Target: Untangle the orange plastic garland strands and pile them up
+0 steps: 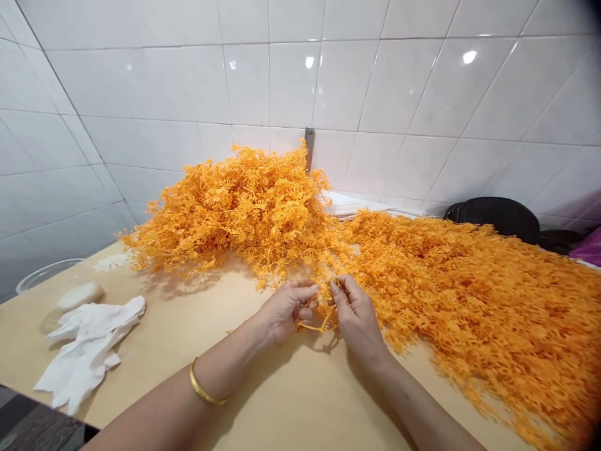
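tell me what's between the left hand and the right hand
In the head view, thin orange strands span the gap between the left hand and the right hand, with the tan tabletop below them.

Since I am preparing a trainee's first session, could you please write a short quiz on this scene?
1. True or false: a gold bangle circles the left arm.
2. What are the left hand and right hand holding?
a) A white cloth
b) Orange strands
c) A black bag
3. Fill in: In the picture, the taller orange heap lies to the ____ of the flatter orange spread.

Key: 1. True; 2. b; 3. left.
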`<state>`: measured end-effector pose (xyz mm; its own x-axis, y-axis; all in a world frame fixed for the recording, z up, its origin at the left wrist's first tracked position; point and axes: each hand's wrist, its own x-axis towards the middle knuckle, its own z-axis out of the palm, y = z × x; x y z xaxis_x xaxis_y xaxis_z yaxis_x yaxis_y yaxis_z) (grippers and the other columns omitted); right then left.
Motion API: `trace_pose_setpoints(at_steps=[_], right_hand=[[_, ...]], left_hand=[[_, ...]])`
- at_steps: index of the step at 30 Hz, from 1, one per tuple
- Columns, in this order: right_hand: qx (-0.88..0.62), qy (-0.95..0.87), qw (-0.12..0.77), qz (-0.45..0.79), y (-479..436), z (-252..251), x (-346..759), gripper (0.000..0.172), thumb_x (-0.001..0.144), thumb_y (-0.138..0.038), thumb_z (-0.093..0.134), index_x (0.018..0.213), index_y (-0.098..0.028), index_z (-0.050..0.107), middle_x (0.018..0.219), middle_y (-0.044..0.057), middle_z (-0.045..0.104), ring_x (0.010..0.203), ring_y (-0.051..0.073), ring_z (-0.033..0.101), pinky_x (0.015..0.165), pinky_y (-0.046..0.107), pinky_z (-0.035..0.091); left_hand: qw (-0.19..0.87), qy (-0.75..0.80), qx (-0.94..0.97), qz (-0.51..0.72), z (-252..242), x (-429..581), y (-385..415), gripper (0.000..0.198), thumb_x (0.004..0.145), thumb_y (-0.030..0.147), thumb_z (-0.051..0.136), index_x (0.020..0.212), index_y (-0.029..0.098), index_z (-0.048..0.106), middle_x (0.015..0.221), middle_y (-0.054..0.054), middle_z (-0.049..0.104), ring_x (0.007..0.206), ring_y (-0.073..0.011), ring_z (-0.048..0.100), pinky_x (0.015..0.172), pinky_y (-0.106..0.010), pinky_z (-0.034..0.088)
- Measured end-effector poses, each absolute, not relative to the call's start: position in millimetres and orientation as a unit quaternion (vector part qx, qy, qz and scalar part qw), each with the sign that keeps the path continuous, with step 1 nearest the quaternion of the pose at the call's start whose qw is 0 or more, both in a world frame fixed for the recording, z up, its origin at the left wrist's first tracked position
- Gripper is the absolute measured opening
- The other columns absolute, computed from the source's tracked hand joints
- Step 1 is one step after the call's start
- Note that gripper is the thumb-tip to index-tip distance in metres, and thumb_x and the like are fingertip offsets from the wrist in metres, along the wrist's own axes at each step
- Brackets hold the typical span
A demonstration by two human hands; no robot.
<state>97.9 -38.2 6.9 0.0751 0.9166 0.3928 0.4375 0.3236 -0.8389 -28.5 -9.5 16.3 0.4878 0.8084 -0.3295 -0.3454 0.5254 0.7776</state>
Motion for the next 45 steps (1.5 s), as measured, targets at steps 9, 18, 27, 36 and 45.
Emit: trace_pose_setpoints(at_steps=[9, 18, 27, 36, 45], right_hand=[[-0.496, -0.672, 0.484, 0.26, -39, 10, 96, 0.015, 0.081, -0.029, 0.041, 0.075, -0.018, 0.048, 0.07, -0.001, 0.051, 0.066, 0.012, 0.046, 0.061, 0.023, 0.035], [-0.547, -0.619, 0.524, 0.209, -41, 5, 93, 0.019, 0.081, -0.03, 0.04, 0.064, -0.02, 0.039, 0.056, -0.004, 0.04, 0.051, 0.01, 0.038, 0.049, 0.022, 0.032], [-0.531, -0.339, 0.704, 0.326, -22, 19, 133, 0.024, 0.074, -0.043, 0.047, 0.071, -0.021, 0.036, 0.063, -0.005, 0.052, 0.046, 0.009, 0.053, 0.052, 0.027, 0.045], [-0.504, -0.611, 0.541, 0.282, -39, 19, 109, 0.021, 0.077, -0.035, 0.047, 0.065, -0.018, 0.046, 0.059, -0.001, 0.048, 0.058, 0.012, 0.047, 0.053, 0.023, 0.038], [-0.502, -0.616, 0.524, 0.308, -36, 3, 103, 0.011, 0.075, -0.025, 0.048, 0.084, -0.019, 0.048, 0.077, 0.001, 0.055, 0.069, 0.013, 0.052, 0.061, 0.024, 0.041]], left_hand=[[0.798, 0.319, 0.344, 0.378, 2, -28, -5, 0.014, 0.063, 0.015, 0.058, 0.07, 0.016, 0.045, 0.042, 0.006, 0.043, 0.03, -0.0032, 0.03, 0.035, -0.016, 0.022], [0.78, 0.31, 0.367, 0.4, 7, -20, -14, 0.021, 0.066, 0.022, 0.06, 0.067, 0.016, 0.04, 0.042, 0.007, 0.043, 0.03, 0.0001, 0.022, 0.034, -0.014, 0.012], [0.779, 0.31, 0.335, 0.431, 5, -23, -13, 0.029, 0.067, 0.023, 0.059, 0.065, 0.019, 0.031, 0.039, 0.01, 0.033, 0.031, -0.0005, 0.013, 0.035, -0.016, 0.006], [0.727, 0.299, 0.384, 0.485, 8, -27, -8, 0.029, 0.067, 0.031, 0.06, 0.066, 0.018, 0.034, 0.046, 0.007, 0.044, 0.033, -0.0006, 0.021, 0.036, -0.015, 0.013], [0.656, 0.305, 0.501, 0.476, 10, -22, -19, 0.023, 0.072, 0.031, 0.055, 0.062, 0.017, 0.04, 0.047, 0.005, 0.041, 0.036, -0.0024, 0.027, 0.037, -0.018, 0.018]])
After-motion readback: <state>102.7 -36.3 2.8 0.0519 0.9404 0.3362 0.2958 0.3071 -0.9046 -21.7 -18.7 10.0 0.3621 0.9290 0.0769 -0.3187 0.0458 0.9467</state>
